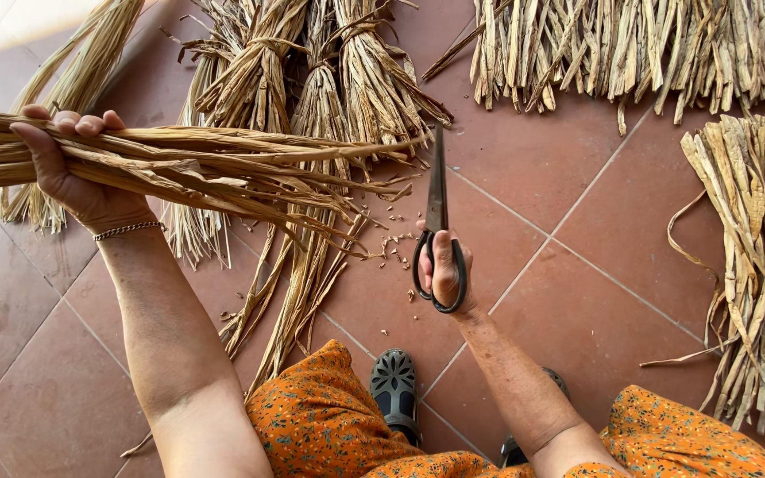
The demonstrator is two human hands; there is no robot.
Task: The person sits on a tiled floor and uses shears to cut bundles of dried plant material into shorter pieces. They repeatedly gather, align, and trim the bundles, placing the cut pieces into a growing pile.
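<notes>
The left hand (68, 173) is shut around a bunch (197, 168) of long dry leaves. The bunch lies sideways in the air, and its thin ends stick out past the hand toward the scissors (437, 221). A thin bracelet (127, 230) sits on that wrist.

The right hand (444, 270) holds the scissors by the dark loops, with the fingers through them. The blades point up and away from the person. They look closed, but it is hard to be sure from this side. The tip of the blades is right at the ends of the bunch.

Small cut bits (393, 243) lie on the red tile floor (568, 186), just left of the right hand. Tied bundles (312, 80) lie on the floor under and past the bunch. A row of loose strips (639, 53) lies far above the right hand. Another pile (759, 257) lies well to its right. A dark shoe (394, 389) shows below the right hand, beside an orange flowered skirt (320, 425).
</notes>
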